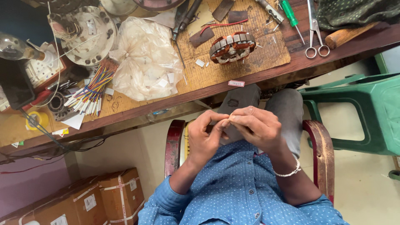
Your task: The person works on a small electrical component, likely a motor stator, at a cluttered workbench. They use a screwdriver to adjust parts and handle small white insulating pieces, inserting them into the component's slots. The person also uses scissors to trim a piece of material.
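My left hand (205,139) and my right hand (259,127) meet above my lap, fingertips pressed together on a small pale slip (228,121) that is too small to identify. A silver bracelet sits on my right wrist. Both hands hover over my grey-trousered knees, just below the front edge of the wooden workbench (266,77). On the bench straight ahead lies a round motor stator with copper windings (232,47), well apart from my hands.
A clear plastic bag of white slips (143,62), a bundle of coloured wires (89,91), a round metal motor cover (87,35), scissors (315,37) and a green screwdriver (290,14) lie on the bench. A green plastic stool (366,112) stands right; cardboard boxes (100,200) sit lower left.
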